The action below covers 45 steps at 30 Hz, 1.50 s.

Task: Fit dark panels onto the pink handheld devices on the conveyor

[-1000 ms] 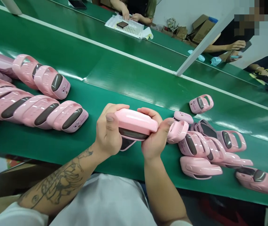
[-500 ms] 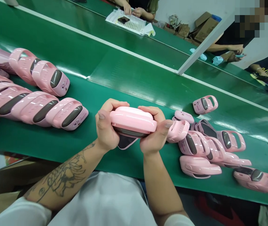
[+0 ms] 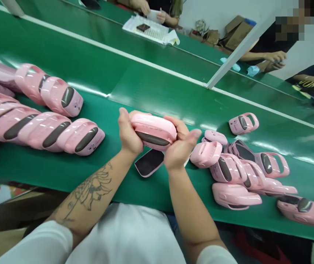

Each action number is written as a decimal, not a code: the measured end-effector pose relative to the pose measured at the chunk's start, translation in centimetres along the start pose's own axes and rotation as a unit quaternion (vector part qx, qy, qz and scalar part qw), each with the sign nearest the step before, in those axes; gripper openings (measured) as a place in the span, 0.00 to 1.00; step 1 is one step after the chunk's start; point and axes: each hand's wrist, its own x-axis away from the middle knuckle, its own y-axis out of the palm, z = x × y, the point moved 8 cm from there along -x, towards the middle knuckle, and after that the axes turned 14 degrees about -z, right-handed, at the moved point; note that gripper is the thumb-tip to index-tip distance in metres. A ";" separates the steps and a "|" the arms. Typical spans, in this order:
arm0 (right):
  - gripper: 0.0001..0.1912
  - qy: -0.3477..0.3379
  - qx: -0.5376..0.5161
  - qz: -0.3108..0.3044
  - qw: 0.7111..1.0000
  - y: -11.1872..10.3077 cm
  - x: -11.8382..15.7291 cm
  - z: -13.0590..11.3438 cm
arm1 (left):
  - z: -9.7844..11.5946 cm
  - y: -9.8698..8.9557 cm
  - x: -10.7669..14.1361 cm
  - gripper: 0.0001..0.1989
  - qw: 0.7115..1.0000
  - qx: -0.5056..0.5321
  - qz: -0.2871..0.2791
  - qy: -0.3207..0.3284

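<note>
Between my two hands is a glossy pink plastic housing [image 3: 154, 126] with a dark oval window on the side toward me. My left hand [image 3: 129, 134] grips its left end, thumb raised. The right end sits in my right hand [image 3: 177, 146], with the fingers behind it and the thumb sticking out to the right. Below the housing a pink-rimmed piece with a dark flat face [image 3: 149, 164] lies on the green table, partly covered by my right hand. Close to my right hand sits another pink housing [image 3: 205, 154] with a loop handle.
Rows of pink housings [image 3: 81, 135] line the left side of the green table [image 3: 112, 176]. More pink housings [image 3: 225, 168] are grouped at the right. A white rail [image 3: 118, 48] and slanted post [image 3: 236, 51] cross behind. Co-workers' hands [image 3: 276, 58] handle things at the far bench.
Both hands have tilted the housing, so its dark window shows more. My right thumb has lifted off its end. More of the dark-faced piece below is visible.
</note>
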 end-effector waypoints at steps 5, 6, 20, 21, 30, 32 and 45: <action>0.40 -0.060 -0.036 -0.006 0.998 0.4 2.2 -0.8 | 0.7 0.6 -0.2 0.45 0.995 0.031 -0.081 -0.052; 0.40 -0.053 -0.037 -0.003 0.998 0.5 2.5 -0.7 | 0.8 0.8 0.0 0.44 0.993 0.033 -0.094 -0.059; 0.36 -0.086 -0.018 -0.013 0.996 1.0 -0.1 -1.1 | -2.1 2.2 -1.1 0.23 0.931 0.273 -0.049 -0.237; 0.36 -0.103 -0.001 -0.015 0.995 1.0 -0.4 -1.6 | -1.9 2.4 -1.3 0.22 0.924 0.288 -0.042 -0.247; 0.32 -0.141 0.065 -0.026 0.988 1.6 -2.1 -3.5 | -1.2 3.6 -2.4 0.25 0.900 0.329 -0.042 -0.282; 0.32 -0.130 0.068 -0.030 0.989 1.7 -2.2 -3.3 | -1.6 3.4 -2.4 0.25 0.899 0.323 -0.039 -0.292; 0.28 -0.138 0.154 -0.050 0.977 2.5 -1.3 -4.4 | -1.3 4.2 -0.7 0.12 0.864 0.396 0.003 -0.312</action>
